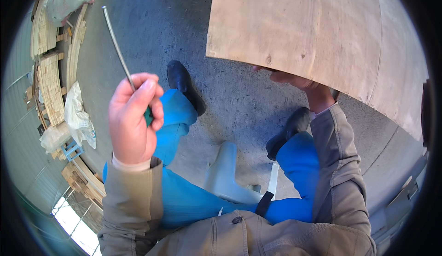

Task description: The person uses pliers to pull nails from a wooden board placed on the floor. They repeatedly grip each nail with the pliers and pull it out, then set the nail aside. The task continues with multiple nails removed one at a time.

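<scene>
My left hand (135, 118) is closed round a screwdriver (119, 52), raised over the floor on the left. Its long bare metal shaft slants up and to the left, and a bit of green handle shows below my fingers. On the right a large plywood board (294, 21) spreads above the floor. My right hand (306, 83) reaches under the board's near edge. Most of its fingers are hidden beneath the wood, with only some fingertips showing along the edge, so its grip is not visible.
A pale plastic seat (222, 166) lies between my blue-trousered legs. My dark boots (184, 83) rest on the concrete floor (239, 99). Stacked wood strips (50, 88), white sacks (79, 111) and a small blue stool (72, 150) line the left wall.
</scene>
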